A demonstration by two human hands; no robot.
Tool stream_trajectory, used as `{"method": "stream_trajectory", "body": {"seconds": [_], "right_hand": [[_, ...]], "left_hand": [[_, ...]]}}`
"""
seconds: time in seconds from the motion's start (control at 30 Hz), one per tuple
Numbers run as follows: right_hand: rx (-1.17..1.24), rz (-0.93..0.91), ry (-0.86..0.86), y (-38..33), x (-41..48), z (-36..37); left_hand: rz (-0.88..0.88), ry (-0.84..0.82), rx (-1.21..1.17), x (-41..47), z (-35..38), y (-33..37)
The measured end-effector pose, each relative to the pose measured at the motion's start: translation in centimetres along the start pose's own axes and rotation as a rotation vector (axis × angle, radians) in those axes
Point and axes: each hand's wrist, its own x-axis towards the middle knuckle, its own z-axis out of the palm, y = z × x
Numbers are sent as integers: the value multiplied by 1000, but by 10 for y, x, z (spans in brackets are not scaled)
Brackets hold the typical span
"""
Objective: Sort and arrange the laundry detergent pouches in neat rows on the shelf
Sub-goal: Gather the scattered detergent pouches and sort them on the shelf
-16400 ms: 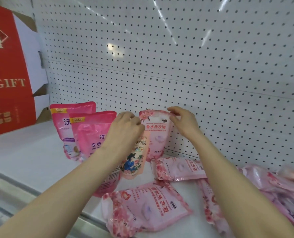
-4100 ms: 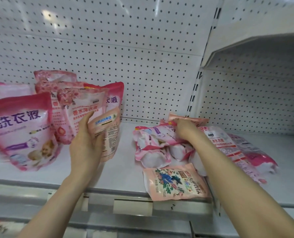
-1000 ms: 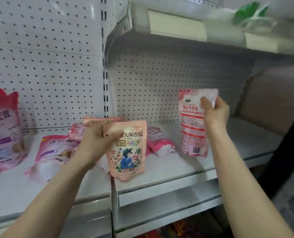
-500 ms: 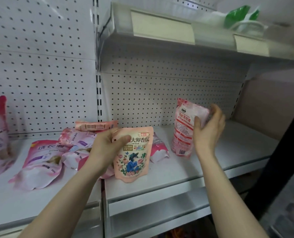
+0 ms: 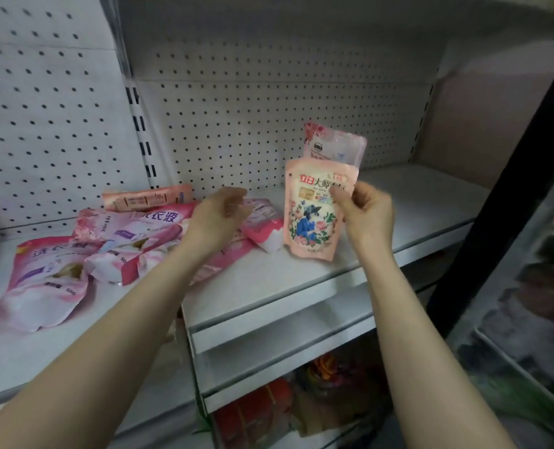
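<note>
Floral pouch (image 5: 311, 218) upright on shelf (image 5: 415, 202), pinched by right hand (image 5: 364, 210); left hand (image 5: 217, 215) apparently empty, fingers loose.

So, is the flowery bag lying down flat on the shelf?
No, the flowery bag stands upright, pinched near its top by the right hand.

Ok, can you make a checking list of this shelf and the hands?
Surface: white shelf, pouches on it.
Job's things: floral pouch held upright; pink pouch upright behind it, base hidden; pile of pink pouches lying jumbled at left.
Clutter: nothing seen.
Hands: right hand pinches the floral pouch; left hand holds nothing, over the pile.
Cables: nothing seen.
Surroundings: pegboard behind; red packs below.
</note>
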Motion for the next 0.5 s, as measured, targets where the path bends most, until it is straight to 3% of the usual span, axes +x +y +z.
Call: {"method": "stream_trajectory", "body": {"seconds": [0.1, 0.23, 0.5], "right_hand": [[-120, -35, 104, 8, 5, -5], [-98, -15, 135, 26, 1, -9], [-249, -32, 51, 35, 6, -7]], "left_hand": [[-5, -82, 301, 17, 9, -11], [-16, -326, 648, 24, 18, -18], [98, -362, 926, 3, 1, -31]]}}
